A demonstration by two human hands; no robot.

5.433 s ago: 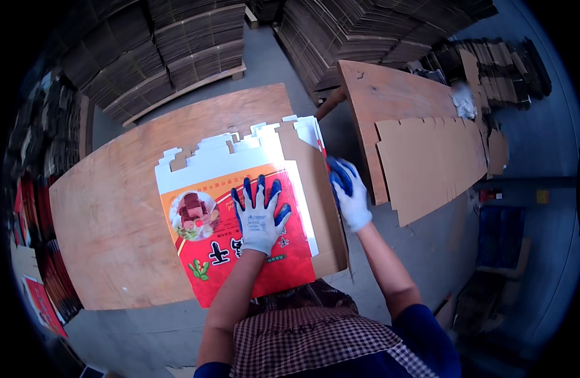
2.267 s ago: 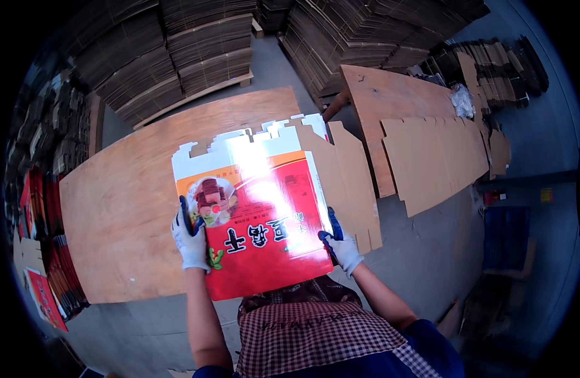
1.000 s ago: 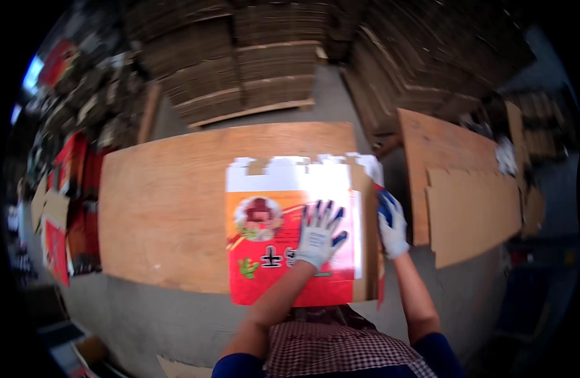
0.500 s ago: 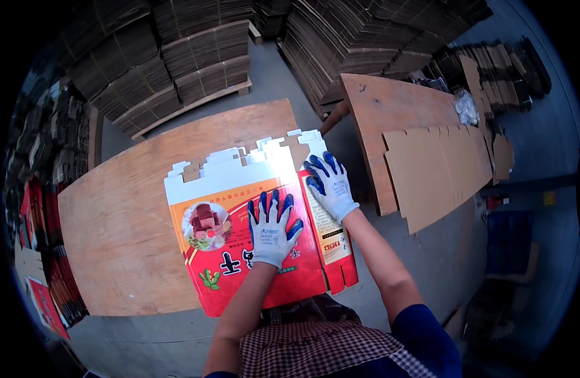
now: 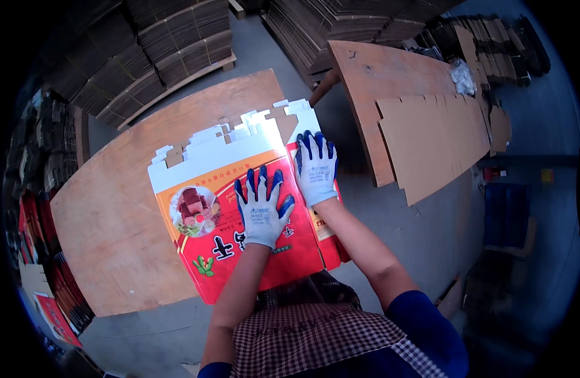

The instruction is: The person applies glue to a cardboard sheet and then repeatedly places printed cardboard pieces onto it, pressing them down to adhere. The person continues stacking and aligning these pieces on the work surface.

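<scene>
We have a flat carton blank (image 5: 227, 208) of thin cardboard, printed glossy red and orange with white notched flaps at 12 o'clock, lying on the near right corner of a pale brown plywood table (image 5: 113, 208). We judge it light, stiff across its panels yet ready to bend along its creases. The shiny print is probably slippery, though our white gloves with blue-coated fingers should grip it well. The notched flaps look the easiest part to crumple, so we would take hold by the straight edges at 3 and 9 o'clock, or press flat on the broad red panel.

Our left hand (image 5: 261, 211) lies on that panel, fingers spread and pointing toward 12, clasping nothing. Our right hand (image 5: 316, 167) lies at its 2 o'clock, fingers stretched out flat over the narrow red-and-cream side strip (image 5: 322, 228), also clasping nothing; what its palm touches is hidden.

A second ago, bare brown board showed along the 3 o'clock side and our right hand was at the outer edge; now the printed strip lies folded over there, with the hand on top. Half a second ago those fingers were more bent; now they reach straighter toward 12. Our left hand has stayed on the red panel.
</scene>
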